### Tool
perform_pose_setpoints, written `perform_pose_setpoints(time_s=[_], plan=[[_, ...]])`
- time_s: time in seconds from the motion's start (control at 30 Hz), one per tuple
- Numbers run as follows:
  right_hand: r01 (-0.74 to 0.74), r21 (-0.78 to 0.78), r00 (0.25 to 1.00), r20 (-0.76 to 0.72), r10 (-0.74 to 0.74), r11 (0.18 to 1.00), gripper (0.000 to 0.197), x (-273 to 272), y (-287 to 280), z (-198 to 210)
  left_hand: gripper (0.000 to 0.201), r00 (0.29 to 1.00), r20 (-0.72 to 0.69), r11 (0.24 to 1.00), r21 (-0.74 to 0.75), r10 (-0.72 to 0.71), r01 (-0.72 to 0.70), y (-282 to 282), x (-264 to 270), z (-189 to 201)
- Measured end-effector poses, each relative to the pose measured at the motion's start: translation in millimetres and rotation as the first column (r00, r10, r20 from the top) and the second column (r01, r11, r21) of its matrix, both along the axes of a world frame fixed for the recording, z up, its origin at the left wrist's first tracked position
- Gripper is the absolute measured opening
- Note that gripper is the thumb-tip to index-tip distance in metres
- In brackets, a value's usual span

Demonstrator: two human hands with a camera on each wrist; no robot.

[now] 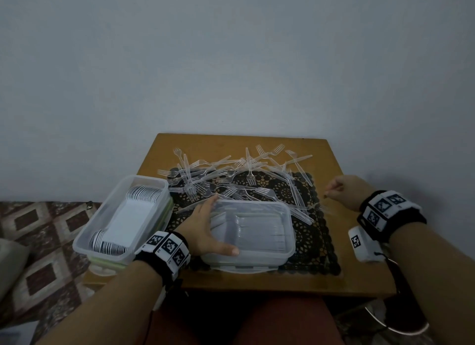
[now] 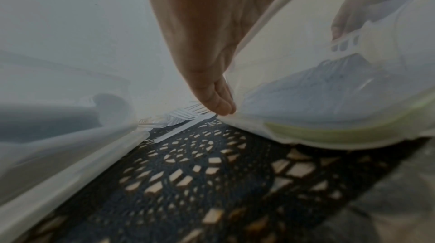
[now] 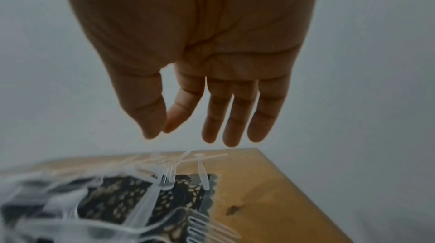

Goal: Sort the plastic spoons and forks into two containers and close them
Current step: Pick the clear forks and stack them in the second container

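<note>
A clear container [image 1: 257, 231] of stacked clear forks stands on a black lace mat [image 1: 316, 252]. My left hand [image 1: 203, 226] lies against its left end, fingers straight along the wall and thumb on the near side; the left wrist view shows those fingers [image 2: 219, 101] pressed to the container [image 2: 329, 88]. To its left stands a second container [image 1: 120, 213] of white spoons. Loose clear forks [image 1: 226, 180] lie piled behind. My right hand [image 1: 334, 190] hovers over the table's right side, fingers relaxed and holding nothing [image 3: 162, 131], above the forks [image 3: 164, 178].
The small wooden table [image 1: 257, 283] stands against a plain wall. Each container sits on a lid with a pale green seal [image 2: 353, 131]. A patterned cushion [image 1: 38, 241] lies left of the table. Bare wood shows along the right edge [image 3: 270, 200].
</note>
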State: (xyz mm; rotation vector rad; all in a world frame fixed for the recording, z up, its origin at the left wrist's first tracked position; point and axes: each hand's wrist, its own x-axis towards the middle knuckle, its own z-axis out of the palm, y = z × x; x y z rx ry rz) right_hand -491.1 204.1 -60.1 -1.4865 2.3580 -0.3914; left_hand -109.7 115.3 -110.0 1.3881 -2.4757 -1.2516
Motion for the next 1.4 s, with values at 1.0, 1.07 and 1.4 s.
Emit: perform_pose_setpoints(time_s=[1.0, 1.07, 1.4], plan=[[0.505, -0.499, 0.542, 0.818, 0.191, 0.705, 0.005, 24, -76, 65, 0.150, 0.992, 0.114, 0.999, 0.014, -0.053, 0.051, 5, -3, 14], [0.427, -0.511, 0.737, 0.674, 0.040, 0.746, 0.006, 22, -95, 54, 0.144, 0.971, 0.223, 0.996, -0.007, -0.089, 0.093, 2, -5, 24], [0.032, 0.397, 0.996, 0.066, -0.063, 0.917, 0.049, 20, -103, -25, 0.069, 0.902, 0.412, 0.958, -0.288, 0.131, -0.008, -144, -31, 102]])
